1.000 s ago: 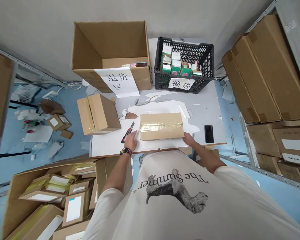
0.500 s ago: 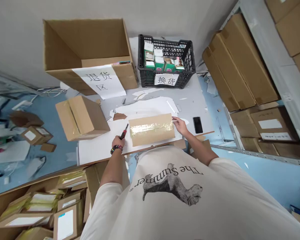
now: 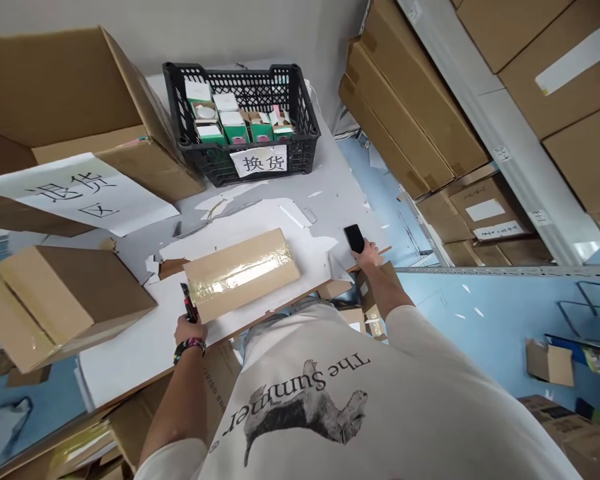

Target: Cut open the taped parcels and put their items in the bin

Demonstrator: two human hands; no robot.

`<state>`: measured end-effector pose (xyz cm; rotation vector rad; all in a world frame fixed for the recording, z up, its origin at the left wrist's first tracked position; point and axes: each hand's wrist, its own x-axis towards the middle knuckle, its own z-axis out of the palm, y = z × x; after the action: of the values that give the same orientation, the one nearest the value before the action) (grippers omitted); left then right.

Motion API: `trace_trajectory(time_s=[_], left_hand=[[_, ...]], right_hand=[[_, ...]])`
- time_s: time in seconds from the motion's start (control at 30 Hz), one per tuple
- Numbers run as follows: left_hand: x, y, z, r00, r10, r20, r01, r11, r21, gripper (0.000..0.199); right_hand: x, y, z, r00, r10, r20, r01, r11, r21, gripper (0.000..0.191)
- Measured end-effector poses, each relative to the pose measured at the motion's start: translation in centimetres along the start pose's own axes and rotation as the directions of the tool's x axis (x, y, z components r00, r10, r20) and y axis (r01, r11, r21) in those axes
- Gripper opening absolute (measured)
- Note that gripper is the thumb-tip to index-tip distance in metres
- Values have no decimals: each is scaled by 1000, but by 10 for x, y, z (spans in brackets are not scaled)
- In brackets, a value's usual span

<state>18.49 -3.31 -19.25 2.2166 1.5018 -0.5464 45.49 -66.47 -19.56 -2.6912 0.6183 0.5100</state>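
My left hand (image 3: 191, 329) is closed round a red and black utility knife (image 3: 189, 303), its tip pointing away from me. Just right of the knife lies a long brown cardboard box (image 3: 243, 275), sealed along the top with shiny clear tape. It rests flat on the white-covered table (image 3: 125, 333). My right hand (image 3: 369, 255) is at the table's right end, its fingers closed on the near end of a black phone (image 3: 354, 238). The phone appears to lie on the tabletop; some of the fingertips are hidden.
A black plastic crate (image 3: 240, 157) of small green and white boxes stands at the back. Left of it is a large open carton (image 3: 165, 160) with a paper sign. A closed carton (image 3: 100, 293) sits front left. Shelves of cartons (image 3: 420, 100) rise at the right.
My right hand has left the long box's right end and moved right to the phone. My left hand still holds the utility knife. The view has swung to the right.
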Motion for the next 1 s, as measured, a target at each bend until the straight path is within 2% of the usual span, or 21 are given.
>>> trace_trajectory(time_s=[0.1,0.27,0.4,0.5,0.73,0.87,1.0], left_hand=[[-6,7,-6,1000,5,6,-5,1000,19,58],[-19,16,-12,999,37,14,-37,999,19,63],[-29,19,-13,999,18,47,-20,999,50,63],[-32,21,-14,999,14,52,-18,998,68,62],[-31,23,-11,1000,4,15,-5,998,65,62],[-33,22,-9,1000,10,16,-11,997,80,65],[-32,21,-7,1000,3,14,-4,998,68,67]], right_hand=[[7,-6,11,999,-23,-26,24,998,63,90],[8,-12,19,997,26,-77,-15,990,143,83],[5,-17,22,991,88,-105,-66,978,196,79],[4,-19,21,990,113,-80,-95,975,199,79],[10,-15,18,987,158,18,-157,952,261,95],[18,-8,11,994,91,65,-108,923,370,85],[28,1,-7,985,91,144,-141,913,384,55]])
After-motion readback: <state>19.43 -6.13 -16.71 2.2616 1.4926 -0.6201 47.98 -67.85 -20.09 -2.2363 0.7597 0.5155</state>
